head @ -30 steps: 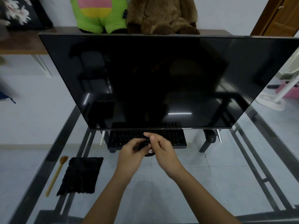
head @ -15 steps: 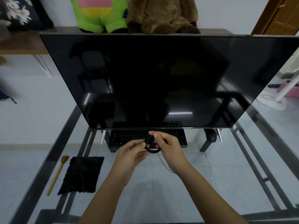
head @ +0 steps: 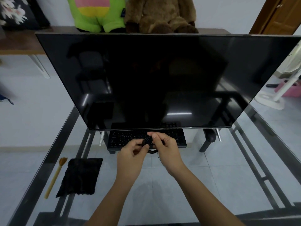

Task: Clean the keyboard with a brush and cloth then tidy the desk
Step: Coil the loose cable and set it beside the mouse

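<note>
We hold a small coil of thin black cable [head: 149,145] between both hands, just above the front edge of the black keyboard [head: 130,138]. Our left hand [head: 130,156] pinches the coil's left side with thumb and fingers [head: 143,148] closed on it, and our right hand [head: 166,148] grips the coil from the right, its thumb on top. A loose strand of the cable hangs down beside our right wrist.

The keyboard lies on the glass desk [head: 211,185], tucked partly under the lower edge of a large dark monitor [head: 162,79] that fills the middle of the view. Well to the left of our hands, a black fluffy cloth [head: 80,176] lies flat on the desk, and just beside its left edge lies a brush [head: 55,176] with a pale wooden handle and brownish bristles pointing away from us; the two look apart, not touching. Behind the monitor, a green plush toy [head: 96,13] and a brown plush toy [head: 159,13] sit side by side on a shelf.
</note>
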